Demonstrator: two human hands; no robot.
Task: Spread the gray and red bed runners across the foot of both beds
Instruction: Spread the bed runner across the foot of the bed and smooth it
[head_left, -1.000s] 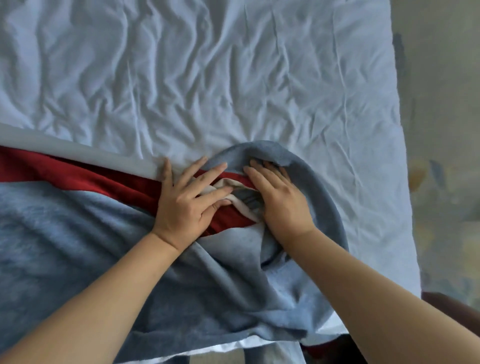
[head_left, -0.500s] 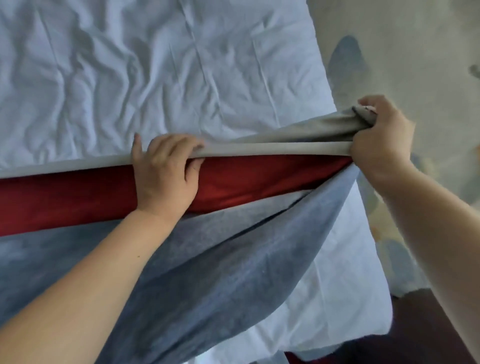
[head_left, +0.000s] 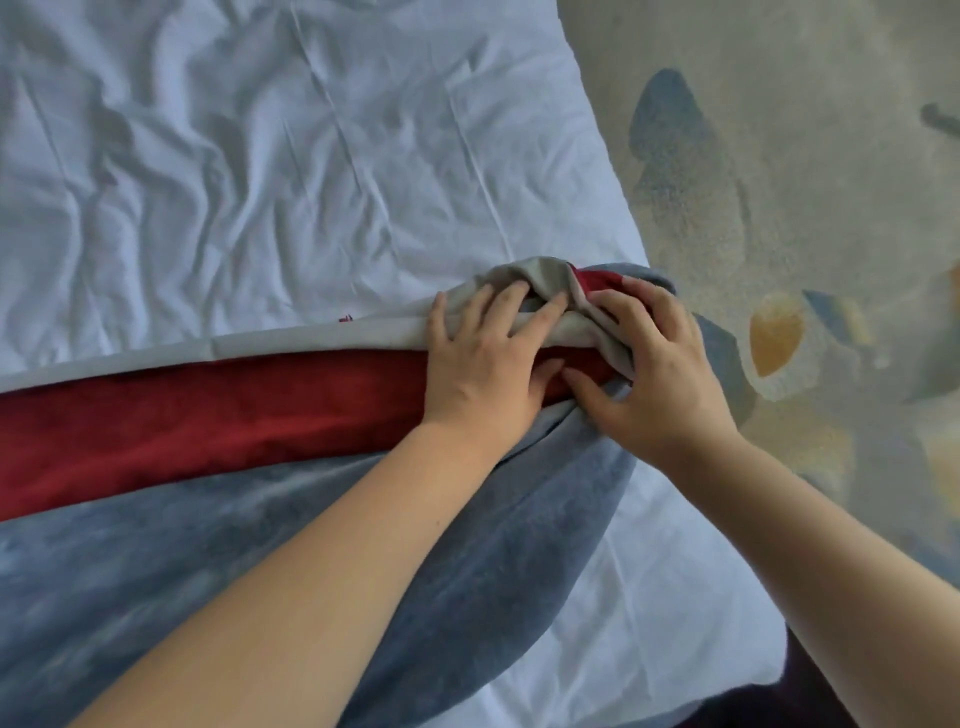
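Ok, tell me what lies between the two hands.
In the head view, only bunched bed runner: a gray fold and red band sit between the left hand and right hand.

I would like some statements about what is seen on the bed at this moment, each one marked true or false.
1. The left hand and the right hand both rest on the bunched end of the runner. True.
2. The runner's red band runs between a light gray edge and a blue-gray part. True.
3. The bunched end lies by the bed's left edge. False: it lies by the right edge, next to the carpet.
4. The white sheet is smooth. False: it is wrinkled.
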